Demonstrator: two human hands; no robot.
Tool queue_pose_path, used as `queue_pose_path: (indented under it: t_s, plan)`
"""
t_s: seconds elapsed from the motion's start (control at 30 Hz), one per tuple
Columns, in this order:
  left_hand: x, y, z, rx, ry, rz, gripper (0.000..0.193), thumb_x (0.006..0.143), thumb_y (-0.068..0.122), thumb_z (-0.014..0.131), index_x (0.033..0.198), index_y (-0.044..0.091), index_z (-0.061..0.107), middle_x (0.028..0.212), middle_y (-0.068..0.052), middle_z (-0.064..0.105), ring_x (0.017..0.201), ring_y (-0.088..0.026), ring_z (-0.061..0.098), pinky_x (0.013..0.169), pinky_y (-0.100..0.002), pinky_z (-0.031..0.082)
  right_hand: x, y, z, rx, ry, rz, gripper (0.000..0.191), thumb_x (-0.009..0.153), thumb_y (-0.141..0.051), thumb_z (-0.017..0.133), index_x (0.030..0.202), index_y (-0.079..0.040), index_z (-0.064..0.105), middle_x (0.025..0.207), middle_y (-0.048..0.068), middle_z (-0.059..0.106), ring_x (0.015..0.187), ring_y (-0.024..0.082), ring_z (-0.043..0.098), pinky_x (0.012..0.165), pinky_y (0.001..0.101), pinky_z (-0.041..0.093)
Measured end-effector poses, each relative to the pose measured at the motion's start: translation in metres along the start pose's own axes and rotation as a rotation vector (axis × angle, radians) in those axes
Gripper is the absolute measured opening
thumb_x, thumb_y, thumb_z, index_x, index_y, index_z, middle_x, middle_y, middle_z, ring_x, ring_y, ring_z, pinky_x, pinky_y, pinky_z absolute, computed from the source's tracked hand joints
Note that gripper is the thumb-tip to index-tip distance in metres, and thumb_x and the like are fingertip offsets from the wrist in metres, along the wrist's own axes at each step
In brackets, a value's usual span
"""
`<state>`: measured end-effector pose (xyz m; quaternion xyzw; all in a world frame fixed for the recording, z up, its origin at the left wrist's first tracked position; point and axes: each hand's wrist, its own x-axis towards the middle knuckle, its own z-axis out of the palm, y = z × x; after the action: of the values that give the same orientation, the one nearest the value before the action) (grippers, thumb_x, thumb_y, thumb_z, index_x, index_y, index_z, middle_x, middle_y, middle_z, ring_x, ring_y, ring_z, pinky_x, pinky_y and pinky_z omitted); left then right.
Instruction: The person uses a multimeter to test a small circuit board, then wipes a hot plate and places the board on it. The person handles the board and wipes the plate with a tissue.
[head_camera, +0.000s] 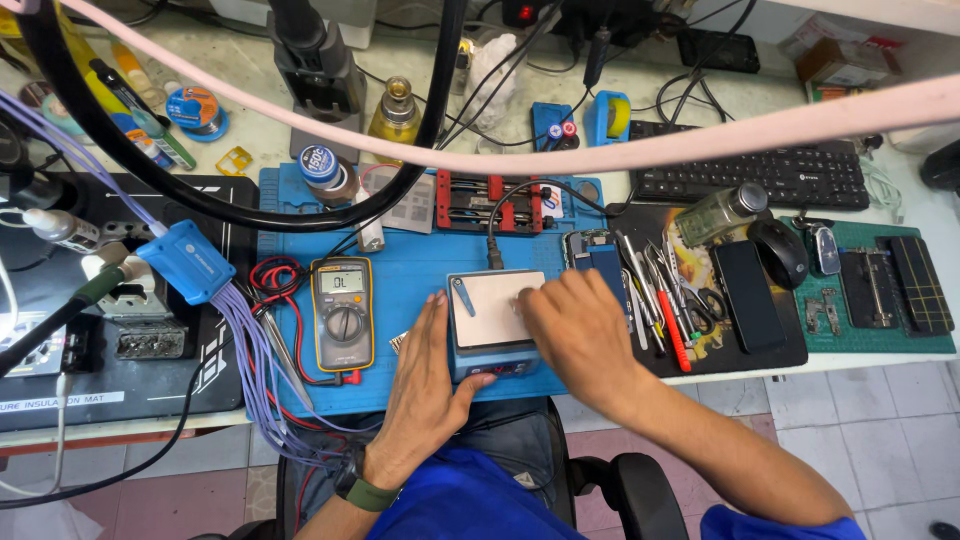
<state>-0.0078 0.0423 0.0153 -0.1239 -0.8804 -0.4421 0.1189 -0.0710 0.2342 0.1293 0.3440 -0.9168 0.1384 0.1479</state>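
Head view: hands work at a small heating plate (497, 312) with a bare silver top, standing at the centre of a blue mat (400, 290) on the bench (260, 130). Left hand (430, 372) lies flat and released against the plate's left side, at its 9 o'clock, thumb reaching along the front panel, gripping nothing. Right hand (578, 330) rests at the plate's 3 o'clock, fingertips pressed on the top's right edge; what sits under them is hidden, so I cannot tell whether they pinch anything. A small blue tool (462, 296) lies on the top at 10 o'clock. As I judge it, the work looks early: the plate's top is nearly bare. A yellow multimeter (343, 313) sits at the left hand's 10 o'clock; tweezers (645, 285) lie at the right hand's 2 o'clock
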Motion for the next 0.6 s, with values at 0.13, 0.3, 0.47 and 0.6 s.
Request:
queue_pose_path:
  t_s: [0.13, 0.3, 0.47, 0.6]
  plan:
    - [0.001, 0.000, -0.001, -0.011, -0.008, -0.012, 0.103, 0.083, 0.031, 0.080, 0.156, -0.007, 0.018, 0.157, -0.036, 0.029, 0.147, -0.050, 0.032, 0.118, -0.055, 0.027, -0.017, -0.006, -0.003, -0.107, -0.066, -0.118, 0.042, 0.071, -0.001, 0.064, 0.112, 0.004, 0.064, 0.100, 0.013, 0.064, 0.093, 0.030, 0.056, 0.083, 0.0415, 0.045]
    - [0.002, 0.001, -0.002, -0.002, -0.015, -0.010, 0.103, 0.082, 0.031, 0.080, 0.156, -0.006, 0.019, 0.158, -0.034, 0.031, 0.145, -0.050, 0.035, 0.117, -0.055, 0.029, -0.022, -0.001, 0.001, -0.008, -0.139, -0.012, 0.037, 0.070, 0.003, 0.064, 0.107, 0.000, 0.063, 0.092, 0.012, 0.059, 0.092, 0.033, 0.054, 0.081, 0.0428, 0.045]
    - [0.002, 0.002, 0.000, -0.003, -0.001, -0.010, 0.103, 0.083, 0.030, 0.080, 0.156, -0.007, 0.017, 0.157, -0.036, 0.030, 0.144, -0.051, 0.035, 0.116, -0.056, 0.029, -0.020, -0.003, 0.005, 0.015, -0.135, -0.045, 0.032, 0.073, 0.002, 0.064, 0.105, 0.001, 0.062, 0.091, 0.013, 0.057, 0.090, 0.033, 0.053, 0.082, 0.0432, 0.045]
    - [0.000, 0.003, 0.001, -0.006, -0.008, 0.001, 0.102, 0.083, 0.027, 0.080, 0.156, -0.006, 0.017, 0.157, -0.035, 0.031, 0.145, -0.050, 0.034, 0.117, -0.055, 0.029, -0.024, -0.010, 0.005, -0.013, -0.075, -0.061, 0.035, 0.073, 0.002, 0.063, 0.108, 0.003, 0.062, 0.090, 0.014, 0.055, 0.089, 0.033, 0.053, 0.081, 0.0427, 0.045]
